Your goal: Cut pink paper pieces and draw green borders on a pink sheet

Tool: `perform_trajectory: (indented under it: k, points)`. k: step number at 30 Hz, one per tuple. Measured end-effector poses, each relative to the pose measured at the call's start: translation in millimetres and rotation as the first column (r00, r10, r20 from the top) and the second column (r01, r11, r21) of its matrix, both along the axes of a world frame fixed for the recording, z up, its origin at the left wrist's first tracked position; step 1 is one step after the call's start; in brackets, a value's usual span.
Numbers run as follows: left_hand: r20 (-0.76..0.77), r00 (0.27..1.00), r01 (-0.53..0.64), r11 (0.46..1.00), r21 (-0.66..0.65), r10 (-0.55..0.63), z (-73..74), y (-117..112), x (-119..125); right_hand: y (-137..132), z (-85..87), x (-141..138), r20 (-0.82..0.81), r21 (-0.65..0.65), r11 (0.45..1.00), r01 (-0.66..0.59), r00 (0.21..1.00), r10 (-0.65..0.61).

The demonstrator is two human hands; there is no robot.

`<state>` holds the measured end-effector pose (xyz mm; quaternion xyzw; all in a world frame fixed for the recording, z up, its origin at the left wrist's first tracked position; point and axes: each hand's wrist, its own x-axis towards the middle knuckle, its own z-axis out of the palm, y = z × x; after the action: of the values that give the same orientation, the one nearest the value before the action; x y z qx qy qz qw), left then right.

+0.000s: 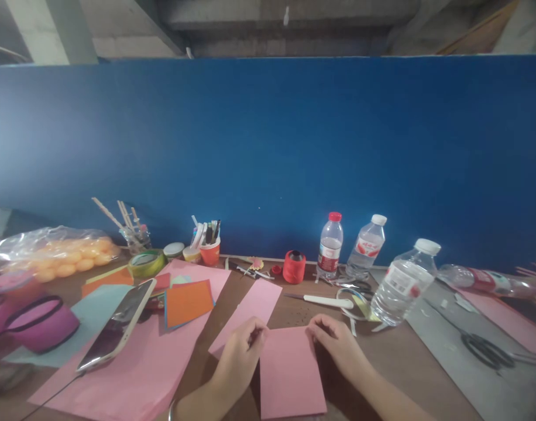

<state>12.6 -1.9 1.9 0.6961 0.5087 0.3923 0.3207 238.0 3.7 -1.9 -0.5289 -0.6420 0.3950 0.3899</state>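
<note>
A small pink paper sheet (289, 374) lies on the brown table in front of me. My left hand (241, 354) has its fingers curled and pinched at the sheet's top left corner. My right hand (336, 345) is curled at the top right corner, fingertips pressing on the edge. A second pink sheet (254, 307) lies just behind, partly under the first. A white-handled knife (325, 301) rests beyond my right hand.
A phone (119, 327) leans on a large pink sheet (131, 374) at left, near orange paper (188, 302), tape roll (145, 263), a purple pouch (40, 324) and a pen cup (209, 248). Red thread spool (294, 266), three water bottles (402, 283), black scissors (485, 351) at right.
</note>
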Motion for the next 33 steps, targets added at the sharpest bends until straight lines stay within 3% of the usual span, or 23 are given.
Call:
perform_trajectory:
  k: [4, 10, 16, 23, 33]
  points:
    - [0.023, 1.000, 0.016, 1.000, -0.009, -0.016, -1.9, 0, 0, -3, 0.8, -5, -0.012, -0.019, 0.998, -0.057, 0.998, 0.057]
    - [0.064, 0.997, 0.037, 0.999, -0.023, -0.035, -7.7, 0, 1, -2, -3.0, -5, -0.042, -0.050, 0.996, 0.071, 0.996, -0.073]
    - [0.180, 0.983, -0.007, 0.999, -0.048, 0.015, -4.7, 1, 1, 0, -9.4, -5, -0.203, -0.111, 0.991, 0.075, 0.974, -0.097]
    - [0.388, 0.921, 0.004, 0.993, -0.114, 0.041, 1.6, 2, -1, -2, -6.8, -7, -0.384, -0.151, 0.983, 0.106, 0.910, -0.157]
    - [0.551, 0.829, 0.017, 0.982, -0.190, 0.092, -9.0, 10, -2, 1, -10.5, -4, -0.382, -0.136, 0.975, 0.175, 0.899, -0.215]
